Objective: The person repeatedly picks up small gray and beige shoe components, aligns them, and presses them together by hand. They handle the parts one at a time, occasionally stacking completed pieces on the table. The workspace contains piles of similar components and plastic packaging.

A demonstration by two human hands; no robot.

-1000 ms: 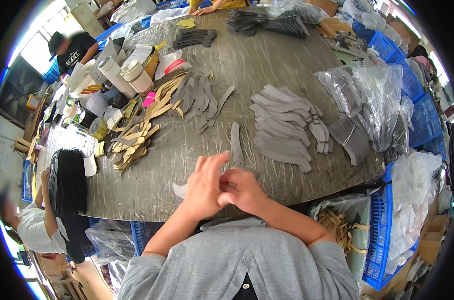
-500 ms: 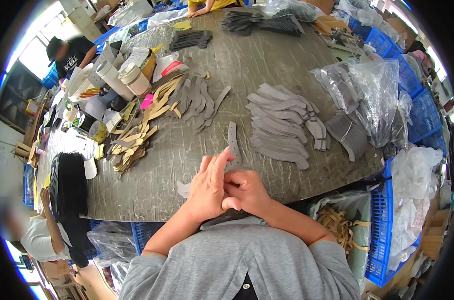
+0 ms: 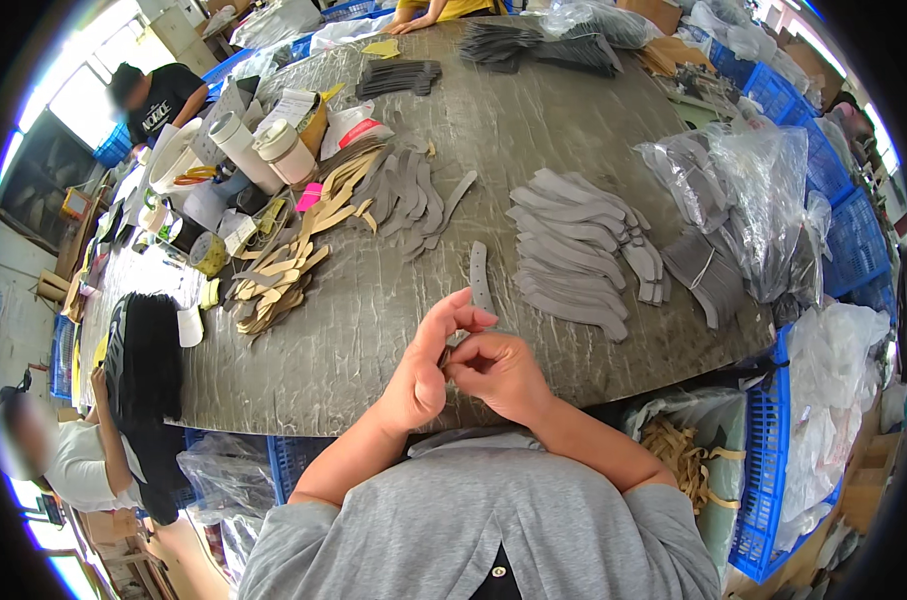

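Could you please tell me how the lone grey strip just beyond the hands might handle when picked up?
The grey strip looks thin and narrow, so it is probably light and may flex. Lying flat, it seems unlikely to roll.

On the left part of my tabletop (image 3: 378, 310) I see a white lidded jar (image 3: 285, 155), a pink tag (image 3: 309, 196) and a yellowish roll (image 3: 209, 254). A black bundle (image 3: 143, 360) and a person in a pale top (image 3: 93, 465) are at the tabletop's left edge. Clear plastic bags (image 3: 763, 190) lie on its right side, blue crates (image 3: 858, 235) stand outside its right edge, and a person in yellow (image 3: 465, 9) is at its far edge.
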